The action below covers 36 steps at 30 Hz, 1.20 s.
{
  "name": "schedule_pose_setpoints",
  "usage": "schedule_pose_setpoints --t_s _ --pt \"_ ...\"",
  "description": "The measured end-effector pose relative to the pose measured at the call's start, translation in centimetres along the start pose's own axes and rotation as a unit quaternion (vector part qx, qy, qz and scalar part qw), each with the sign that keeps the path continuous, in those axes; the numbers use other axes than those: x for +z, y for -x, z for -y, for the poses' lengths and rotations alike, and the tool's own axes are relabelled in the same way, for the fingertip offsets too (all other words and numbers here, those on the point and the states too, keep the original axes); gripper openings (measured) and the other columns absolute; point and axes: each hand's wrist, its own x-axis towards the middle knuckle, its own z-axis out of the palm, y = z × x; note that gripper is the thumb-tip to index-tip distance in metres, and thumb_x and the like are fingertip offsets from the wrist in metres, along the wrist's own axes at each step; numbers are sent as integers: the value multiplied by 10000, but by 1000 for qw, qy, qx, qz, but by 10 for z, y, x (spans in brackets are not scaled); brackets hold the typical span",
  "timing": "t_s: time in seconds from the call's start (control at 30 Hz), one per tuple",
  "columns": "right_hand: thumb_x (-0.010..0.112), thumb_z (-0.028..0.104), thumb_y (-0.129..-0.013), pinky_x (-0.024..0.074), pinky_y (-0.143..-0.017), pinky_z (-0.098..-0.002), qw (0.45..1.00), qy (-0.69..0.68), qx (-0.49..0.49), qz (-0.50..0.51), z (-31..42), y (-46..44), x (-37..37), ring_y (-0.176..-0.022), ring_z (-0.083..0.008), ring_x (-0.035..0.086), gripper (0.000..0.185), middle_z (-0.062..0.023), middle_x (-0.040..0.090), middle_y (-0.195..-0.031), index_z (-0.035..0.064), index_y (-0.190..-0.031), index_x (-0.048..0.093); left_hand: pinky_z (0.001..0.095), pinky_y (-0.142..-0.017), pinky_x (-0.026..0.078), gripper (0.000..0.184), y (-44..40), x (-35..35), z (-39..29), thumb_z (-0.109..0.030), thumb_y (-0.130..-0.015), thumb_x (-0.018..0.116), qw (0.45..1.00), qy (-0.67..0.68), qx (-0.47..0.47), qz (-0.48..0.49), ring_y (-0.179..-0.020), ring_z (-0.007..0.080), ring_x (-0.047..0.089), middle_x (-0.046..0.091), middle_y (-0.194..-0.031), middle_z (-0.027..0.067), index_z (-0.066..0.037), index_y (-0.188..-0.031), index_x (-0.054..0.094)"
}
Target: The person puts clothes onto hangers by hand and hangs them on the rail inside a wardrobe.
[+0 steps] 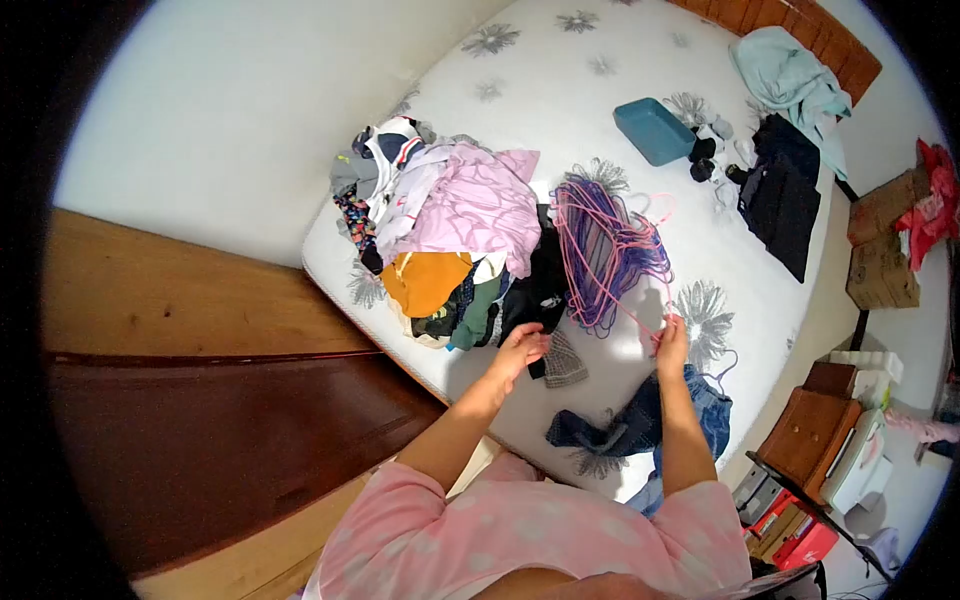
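Note:
My right hand (672,345) is closed on a pink clothes hanger (641,325) beside a heap of purple and pink hangers (605,250). Fingers slightly apart and with nothing in it, my left hand (522,350) hovers near the lower edge of a clothes pile (465,210). That pile holds a lilac patterned garment, a mustard garment (428,282) and black clothing (540,285). Close to my left hand lies a grey checked cloth (565,362). Blue jeans (635,415) lie under and beside my right forearm, with a hanger hook (722,370) showing at their top.
The mattress (560,80) carries a teal bin (654,130), small black and white bundles (712,160), folded dark clothes (785,200) and a pale green cloth (790,75). Cardboard boxes (885,270) and a wooden cabinet (808,440) stand to the right. A wooden panel (200,290) borders the left.

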Motion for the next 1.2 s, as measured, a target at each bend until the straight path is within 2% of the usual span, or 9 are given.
schedule_pose_setpoints --t_s 0.17,0.3,0.33,0.37,0.47,0.77,0.9,1.1,1.2 --pt "406 219 -976 312 -361 -228 995 -40 14 88 48 52 -56 -381 -81 400 237 -8 466 -539 36 -1025 550 392 -975 397 604 21 -11 -57 -438 -944 419 984 138 106 -43 -1251 256 401 351 -1398 111 -188 -1425 151" --pt "412 198 -973 400 -456 -232 983 -21 22 181 67 95 -74 -491 -100 495 238 -39 534 -621 9 -1035 543 355 -875 469 566 43 -29 -92 -465 -933 426 971 177 155 -35 -1087 204 531 509 -1249 73 -147 -1377 275" --pt "414 188 -971 428 -500 -238 978 -20 13 206 71 105 -72 -539 -109 525 235 -49 557 -656 4 -1044 541 306 -797 498 437 49 -30 -93 -437 -932 453 970 187 148 -50 -923 149 585 588 -1082 30 -123 -1234 459" --pt "416 179 -970 457 -544 -244 973 -20 4 231 75 113 -69 -587 -118 555 233 -60 581 -690 -2 -1053 539 241 -644 478 296 54 -31 -93 -370 -941 475 973 163 129 -99 -684 88 539 561 -809 -26 -100 -1017 568" --pt "435 140 -958 484 -705 -279 950 -65 -21 304 77 135 -47 -739 -154 597 252 -91 628 -801 -8 -1151 503 196 -462 337 241 52 -45 -78 -303 -939 504 972 130 159 -117 -498 47 329 358 -614 -66 -91 -844 571" --pt "450 317 -954 308 -445 -198 938 -176 114 275 149 157 29 -476 -57 411 332 -19 543 -638 21 -1044 569 245 -560 359 304 45 -44 -80 -333 -916 532 981 -91 168 -33 -580 92 425 454 -631 -29 -50 -825 594" --pt "456 320 -950 242 -415 -183 966 -142 113 186 155 163 49 -451 -27 359 316 27 504 -592 39 -982 596 379 -786 450 270 -19 -98 -84 -227 -845 589 867 -325 322 -200 -887 280 589 628 -938 133 -16 -1015 579" --pt "455 312 -952 266 -421 -184 972 -113 151 139 140 184 41 -443 -38 370 310 19 518 -590 36 -1002 587 469 -884 396 474 -103 -136 -110 -190 -739 654 613 -555 420 -374 -1130 303 465 536 -1195 88 -124 -1187 514" --pt "464 318 -949 264 -411 -189 974 -113 163 105 129 197 30 -440 -42 374 305 13 522 -588 45 -995 593 482 -853 400 425 -110 -146 -126 -204 -739 651 568 -621 396 -368 -1151 291 441 515 -1232 49 -140 -1143 536"
